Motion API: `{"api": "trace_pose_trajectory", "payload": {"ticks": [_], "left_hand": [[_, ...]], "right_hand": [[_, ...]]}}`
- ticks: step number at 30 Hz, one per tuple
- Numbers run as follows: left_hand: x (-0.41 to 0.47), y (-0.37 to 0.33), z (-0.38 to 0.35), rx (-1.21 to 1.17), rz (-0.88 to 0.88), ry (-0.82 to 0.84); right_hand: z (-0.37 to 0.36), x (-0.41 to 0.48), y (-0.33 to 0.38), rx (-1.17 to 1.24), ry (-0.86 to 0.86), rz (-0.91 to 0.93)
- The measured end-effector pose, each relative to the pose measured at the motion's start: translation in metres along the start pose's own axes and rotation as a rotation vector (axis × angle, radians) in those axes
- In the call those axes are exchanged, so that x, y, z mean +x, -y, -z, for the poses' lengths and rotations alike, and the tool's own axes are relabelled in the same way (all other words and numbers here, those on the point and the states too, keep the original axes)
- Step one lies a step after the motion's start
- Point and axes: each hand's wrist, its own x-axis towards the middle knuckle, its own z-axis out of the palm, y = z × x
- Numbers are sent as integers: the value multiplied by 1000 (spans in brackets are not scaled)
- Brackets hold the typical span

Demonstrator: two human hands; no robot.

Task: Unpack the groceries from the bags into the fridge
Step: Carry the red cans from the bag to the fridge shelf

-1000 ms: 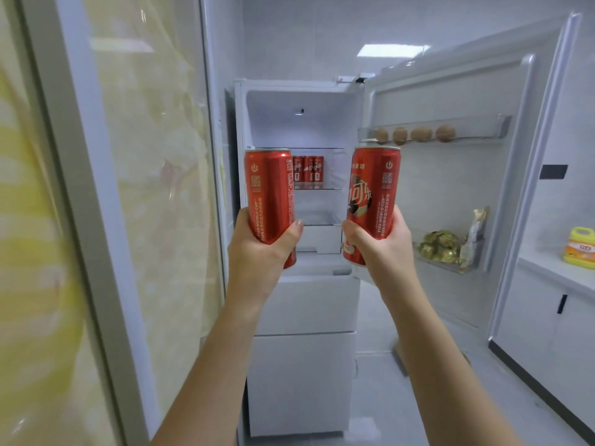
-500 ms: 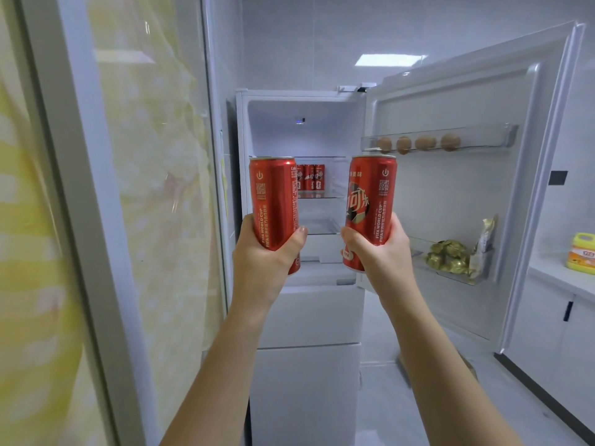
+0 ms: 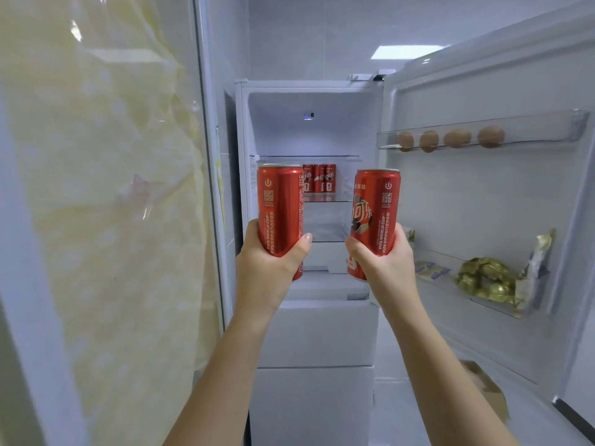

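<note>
Step in hand: carrying 2 red cola cans to the open fridge [image 3: 309,84]. Left hand [image 3: 270,268] has fingers and thumb curled tight round the lower half of one can [image 3: 280,204]; right hand [image 3: 383,268] grips the other can [image 3: 376,207] the same way. Both are upright, held in front of the fridge compartment, not yet inside.

Next move, probably: reach in and stand them on the middle shelf [image 3: 325,198] beside the 3 cans [image 3: 319,179] at the back, w/o knocking those over.

Top door rack [image 3: 541,130] holds 4 brown eggs [image 3: 457,138]. Lower door bin [image 3: 444,289] holds a gold foil pack [image 3: 483,281] plus small pale packets [image 3: 429,270]; contents unclear.
</note>
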Motion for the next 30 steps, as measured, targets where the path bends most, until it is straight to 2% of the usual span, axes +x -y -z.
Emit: {"api": "trace_pose_trajectory", "payload": {"ticks": [14, 24, 30], "left_hand": [[86, 97, -85, 114, 49, -84], [128, 149, -116, 200, 84, -79], [172, 192, -125, 161, 87, -56]], "right_hand": [[11, 130, -99, 23, 82, -24], [1, 179, -157, 64, 83, -96], [-20, 213, -197, 57, 72, -122]]}}
